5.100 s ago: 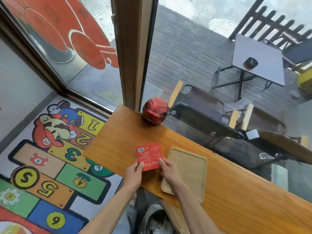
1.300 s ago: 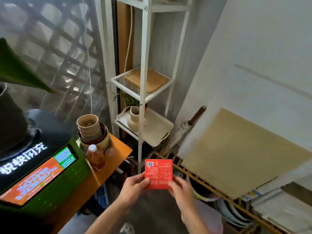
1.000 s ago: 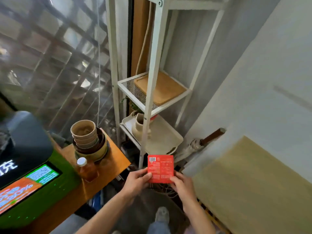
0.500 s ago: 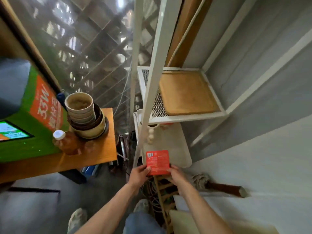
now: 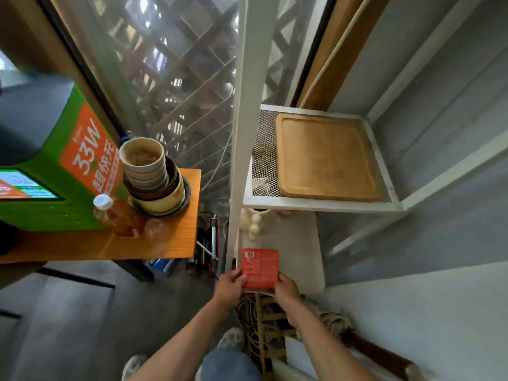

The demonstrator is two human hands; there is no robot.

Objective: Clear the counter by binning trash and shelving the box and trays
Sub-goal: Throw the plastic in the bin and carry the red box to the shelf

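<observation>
A flat red box with a barcode and white print is held between both hands over the front edge of a cream tray on the lower shelf of a white metal rack. My left hand grips its lower left corner and my right hand grips its lower right corner. A wooden tray lies on the mesh shelf above. A cream vase stands at the back of the lower tray, partly hidden by the upper shelf.
To the left, a wooden counter carries a stack of bowls, a bottle of amber drink and a green charging kiosk. Cables and a wooden rack lie on the floor under the shelves. A wall stands on the right.
I have carried the red box from the window counter to the white rack. Over the last second the view tilted down and the box came over the lower cream tray.
</observation>
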